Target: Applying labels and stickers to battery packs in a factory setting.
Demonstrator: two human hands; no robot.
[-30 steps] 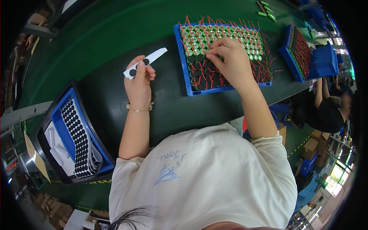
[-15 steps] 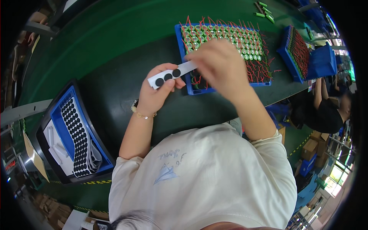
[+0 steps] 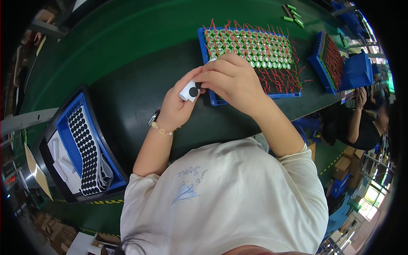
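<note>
My left hand (image 3: pixel 177 104) is closed around a white backing strip (image 3: pixel 185 94), which is bent into a curl. A black round sticker (image 3: pixel 193 92) shows on its near face. My right hand (image 3: pixel 233 83) meets the left one, its fingertips pinched on another black round sticker (image 3: pixel 198 85) at the strip; the fingers partly hide that spot. Just beyond both hands stands a blue tray (image 3: pixel 219 102) packed with green cylindrical battery cells (image 3: pixel 265 53). Red wires rise from the cells. The nearer rows have dark tops, and my right hand covers some of them.
To the left, a blue bin (image 3: pixel 76 146) holds a long folded sheet of black round stickers (image 3: pixel 83 144). White rolls (image 3: pixel 63 165) lie beside it. Another wired tray (image 3: pixel 329 61), a blue box (image 3: pixel 359 70) and loose green cells (image 3: pixel 293 17) are at right. A person (image 3: pixel 359 123) sits beyond.
My right hand has come down and left from over the cells to the strip. The strip, held out straight before with several stickers showing, is now curled in my left hand.
</note>
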